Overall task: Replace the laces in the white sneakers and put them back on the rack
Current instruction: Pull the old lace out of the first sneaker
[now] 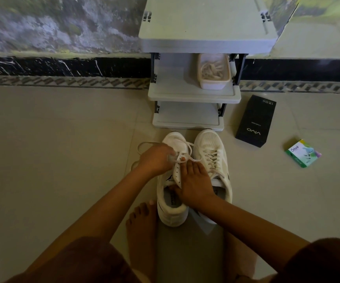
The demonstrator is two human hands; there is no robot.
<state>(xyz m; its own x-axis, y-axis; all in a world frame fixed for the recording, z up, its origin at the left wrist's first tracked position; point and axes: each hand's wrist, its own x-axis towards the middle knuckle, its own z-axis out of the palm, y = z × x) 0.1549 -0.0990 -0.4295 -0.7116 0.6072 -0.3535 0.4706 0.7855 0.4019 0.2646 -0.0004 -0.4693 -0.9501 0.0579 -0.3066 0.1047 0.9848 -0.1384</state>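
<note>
Two white sneakers stand side by side on the floor in front of the rack. The left sneaker [170, 203] has its lace [144, 144] mostly pulled out, looping loose over the toe and to the left. My left hand [155, 158] pinches the lace over the eyelets near the toe. My right hand [193, 180] holds the left sneaker's tongue and eyelet flap, thumb inside the opening. The right sneaker [211, 148] is fully laced and partly hidden under my right wrist.
A grey plastic shoe rack [193, 94] stands against the wall, with a white tub [214, 83] of laces on its middle shelf. A black phone box [254, 121] and a small green box [302, 153] lie on the tiles at right. My bare foot [141, 221] rests left of the sneakers.
</note>
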